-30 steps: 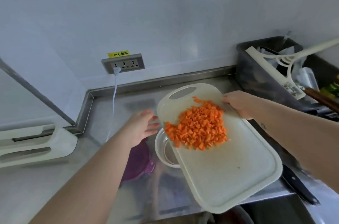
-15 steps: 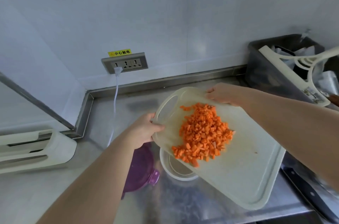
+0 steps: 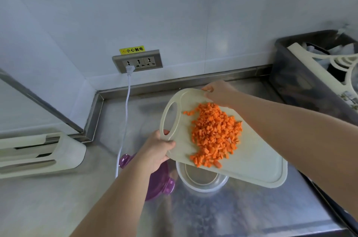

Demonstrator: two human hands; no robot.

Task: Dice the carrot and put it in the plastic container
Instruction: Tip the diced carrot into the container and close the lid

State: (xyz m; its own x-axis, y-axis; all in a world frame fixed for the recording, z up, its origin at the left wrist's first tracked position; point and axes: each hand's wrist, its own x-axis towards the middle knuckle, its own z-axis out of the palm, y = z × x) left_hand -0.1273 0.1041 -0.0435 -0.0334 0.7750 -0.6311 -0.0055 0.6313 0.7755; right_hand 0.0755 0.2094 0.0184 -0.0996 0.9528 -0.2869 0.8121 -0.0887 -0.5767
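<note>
Watching the head cam feed here. Counting stuff: I'm seeing one cutting board [image 3: 251, 163], one plastic container [image 3: 205, 190], one purple lid [image 3: 158, 184] and two hands. The diced carrot [image 3: 215, 134] is sitting in one pile on the board, way too many little cubes to count, with a few strays lying up near the handle slot. The pile's lowest cubes are lying right by the board edge that's hanging over the container.

The board is being held tilted above the tabletop [image 3: 213, 213]. The left grip [image 3: 157, 151] is clamping on the handle end, thumb on top and a fingertip showing through the slot. The right grip [image 3: 219, 93] is curling over the far edge, so most of its fingers are hiding behind the board.

The container is standing on the tabletop, roughly half of it covered by the board. The lid is lying just beside it, mostly hiding under the left forearm.

The wall outlet [image 3: 137, 61] is showing three sockets, with one white plug [image 3: 130, 69] in the left one and its cord [image 3: 126, 112] running down behind the left arm. One dark bin [image 3: 294, 73] is getting cut off at the right edge, its contents hard to make out. One white rack [image 3: 38, 155] is getting cut off on the left.
</note>
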